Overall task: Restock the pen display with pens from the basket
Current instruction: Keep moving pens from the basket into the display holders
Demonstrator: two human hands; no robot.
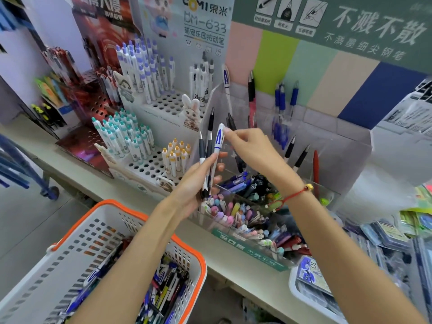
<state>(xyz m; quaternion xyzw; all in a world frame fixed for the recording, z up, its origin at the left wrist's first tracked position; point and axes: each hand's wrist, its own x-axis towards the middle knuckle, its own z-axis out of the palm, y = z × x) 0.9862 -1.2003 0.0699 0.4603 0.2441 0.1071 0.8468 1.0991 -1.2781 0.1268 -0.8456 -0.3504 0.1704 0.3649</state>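
Head view shows your left hand (196, 181) gripping a small bunch of pens as a ready supply above the basket (70, 232), while your right hand (243, 146) pinches the white-and-blue pen (219, 140) by its cap, apparently to lift it toward the clear display (339, 146).

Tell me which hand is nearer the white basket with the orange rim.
Left. The left hand, gripping a bunch of pens, is above and just right of the white basket with the orange rim. The right hand, pinching the white-and-blue pen's top, is higher and farther right.
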